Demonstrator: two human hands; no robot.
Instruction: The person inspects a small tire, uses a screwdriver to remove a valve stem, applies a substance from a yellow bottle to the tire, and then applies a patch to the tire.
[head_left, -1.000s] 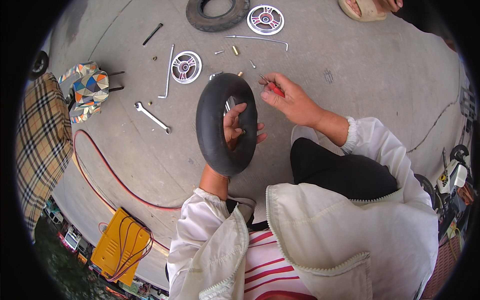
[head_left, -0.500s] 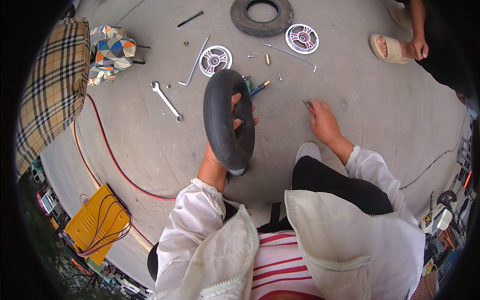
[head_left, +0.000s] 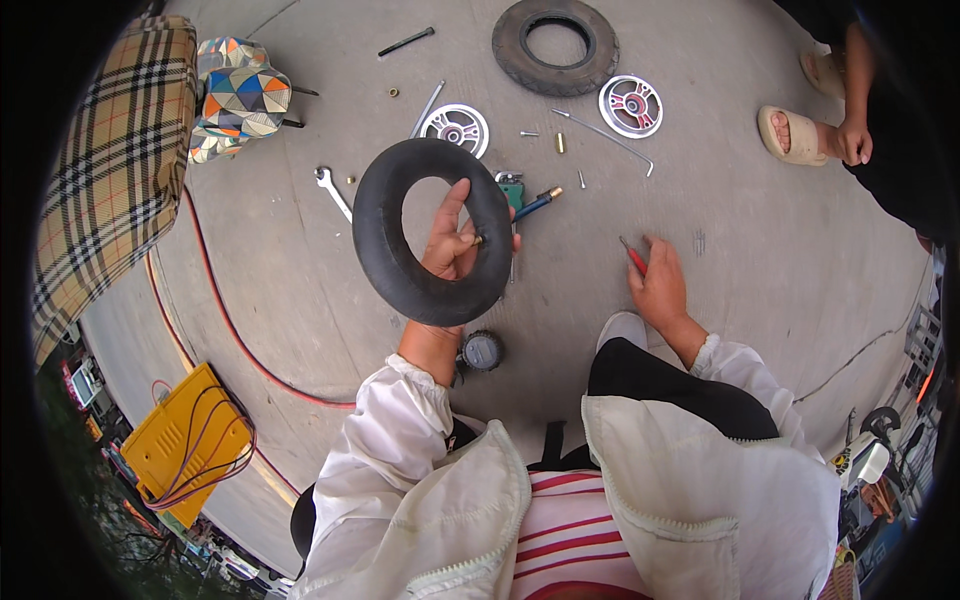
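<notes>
My left hand (head_left: 447, 247) is closed on a black rubber inner tube (head_left: 383, 235), raised off the floor. The thumb and fingers sit at the short valve stem (head_left: 478, 240) on the tube's inner side, some fingers reaching behind the ring. Low over the floor to the right, my right hand (head_left: 661, 288) grips a small red-handled tool (head_left: 637, 260) with a thin dark tip; its exact kind is unclear. Partly behind the tube lie a silver wheel rim half (head_left: 467, 113) and a green and blue tool (head_left: 536, 206).
Across the concrete lie a tyre (head_left: 512, 66), another rim half (head_left: 649, 107), an L-shaped hex key (head_left: 608, 136), a wrench (head_left: 334, 192), a long bolt (head_left: 406, 41) and small brass parts. A red hose (head_left: 222, 300) runs at left. A person's sandalled foot (head_left: 793, 137) stands at right.
The inner tube has turned from nearly edge-on to face me, its hole now showing the hand inside. A round grey object below it has come into fuller view.
</notes>
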